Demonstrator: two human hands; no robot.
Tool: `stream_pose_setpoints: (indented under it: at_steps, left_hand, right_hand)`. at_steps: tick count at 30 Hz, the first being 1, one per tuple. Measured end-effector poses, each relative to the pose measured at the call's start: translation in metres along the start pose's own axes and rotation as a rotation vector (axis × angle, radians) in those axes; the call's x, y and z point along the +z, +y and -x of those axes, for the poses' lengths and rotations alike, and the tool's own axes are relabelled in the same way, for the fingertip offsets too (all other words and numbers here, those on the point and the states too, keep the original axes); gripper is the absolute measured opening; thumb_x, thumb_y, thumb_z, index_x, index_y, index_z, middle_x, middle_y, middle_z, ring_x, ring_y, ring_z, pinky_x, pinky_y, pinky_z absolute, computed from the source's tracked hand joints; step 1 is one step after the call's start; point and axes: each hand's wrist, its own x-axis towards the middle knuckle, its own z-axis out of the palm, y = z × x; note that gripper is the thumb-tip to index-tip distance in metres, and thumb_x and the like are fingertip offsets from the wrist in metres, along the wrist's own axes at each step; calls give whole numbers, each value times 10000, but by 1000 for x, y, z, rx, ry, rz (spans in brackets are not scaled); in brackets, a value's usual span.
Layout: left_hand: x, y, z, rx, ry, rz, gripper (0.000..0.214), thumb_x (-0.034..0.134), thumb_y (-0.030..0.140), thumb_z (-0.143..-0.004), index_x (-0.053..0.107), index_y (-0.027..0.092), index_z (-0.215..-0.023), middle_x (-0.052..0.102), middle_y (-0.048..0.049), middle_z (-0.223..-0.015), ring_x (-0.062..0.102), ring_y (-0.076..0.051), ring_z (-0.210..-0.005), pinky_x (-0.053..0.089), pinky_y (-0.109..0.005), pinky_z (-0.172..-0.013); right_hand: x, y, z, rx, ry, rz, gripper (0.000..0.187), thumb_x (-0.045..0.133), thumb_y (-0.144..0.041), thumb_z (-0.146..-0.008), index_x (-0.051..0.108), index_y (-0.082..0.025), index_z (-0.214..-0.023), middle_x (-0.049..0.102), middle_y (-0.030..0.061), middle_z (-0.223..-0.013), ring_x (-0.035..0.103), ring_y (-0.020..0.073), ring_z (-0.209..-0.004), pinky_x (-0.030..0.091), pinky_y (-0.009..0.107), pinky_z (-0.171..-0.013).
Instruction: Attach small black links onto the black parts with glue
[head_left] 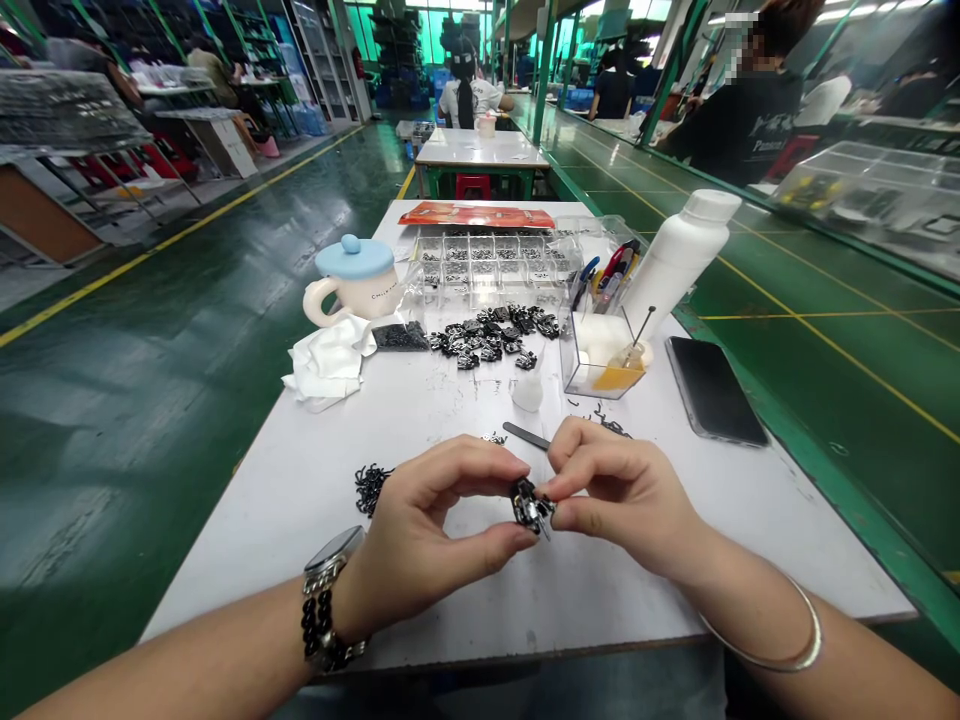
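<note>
A small black and silver mechanical part (pixel 529 505) is held up over the near side of the white table (pixel 600 590). My left hand (pixel 435 515) grips it from the left between thumb and fingertips. My right hand (pixel 622 495) pinches at its right edge with thumb and forefinger; whether a separate small piece is between them I cannot make out. Grey tweezers (pixel 525 435) lie just beyond, partly behind my right hand. Beside my left hand is a pile of small black curved pieces (pixel 370 488). Several similar black and silver parts (pixel 491 335) lie heaped farther back.
A clear compartment box (pixel 487 268) stands behind the heap. At left are a lidded mug (pixel 364 285), crumpled tissue (pixel 328 362) and a bag of black pieces (pixel 401 335). A small white dropper bottle (pixel 528 390), clear holder (pixel 604 350), white bottle (pixel 679 260) and phone (pixel 715 390) stand or lie rightward.
</note>
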Motion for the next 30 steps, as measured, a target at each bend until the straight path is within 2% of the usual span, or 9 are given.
stream_pose_setpoints:
  at_steps: [8,16,30]
  left_hand:
    - [-1,-3,0,28,-10,-21,397,732,32,-680,667,194,-1037,646,-73,-962,609,-191,-928,568,-281,-816]
    - [1,-7,-2,61,5,-57,399,733,30,-680,662,183,-1042,641,-80,-966,605,-185,-930,564,-270,-809]
    - [0,-9,-1,169,13,-150,419,753,11,-650,653,175,-1022,647,-81,-961,614,-191,-932,541,-276,-813]
  right_hand:
    - [1,1,4,-164,55,247,126,737,-197,-740,727,-279,-836,535,-16,-686,521,97,-634,422,240,-558]
    - [4,2,6,-164,71,265,85,722,-201,-757,707,-254,-822,539,-24,-708,522,78,-655,417,218,-575]
    - [9,2,9,-255,121,327,56,691,-157,-776,666,-193,-810,543,-16,-713,519,73,-657,412,210,-582]
